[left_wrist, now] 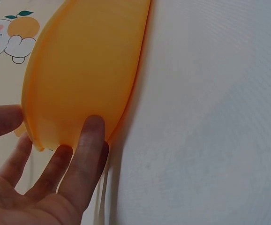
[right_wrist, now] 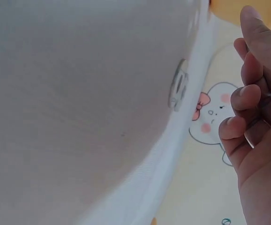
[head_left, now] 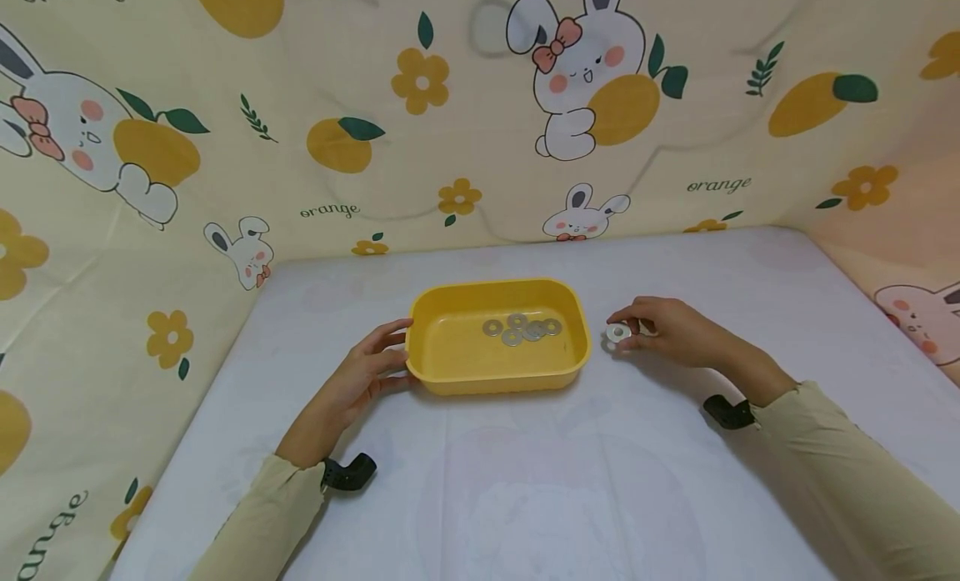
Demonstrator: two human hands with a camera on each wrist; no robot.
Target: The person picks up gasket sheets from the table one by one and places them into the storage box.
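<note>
A yellow rectangular tray (head_left: pixel 450 373) holds several flat metal washers (head_left: pixel 512 338) towards its right half. At the tray's left end my left hand (head_left: pixel 369 366) touches the outer wall, its fingers spread. In the left wrist view the fingertips (left_wrist: pixel 94 124) rest against the yellow wall. Right of the tray, my right hand (head_left: pixel 667 331) reaches over loose washers (head_left: pixel 618 332). These washers (right_wrist: pixel 178 86) lie overlapping on the table in the right wrist view, apart from the loosely bent fingers of that hand (right_wrist: pixel 262 112).
A white cloth (head_left: pixel 517 481) covers the table, with printed fabric walls (head_left: pixel 450 139) behind and at the sides. Black wrist devices (head_left: pixel 351 471) sit below each sleeve. The tray's right end stands close to the loose washers.
</note>
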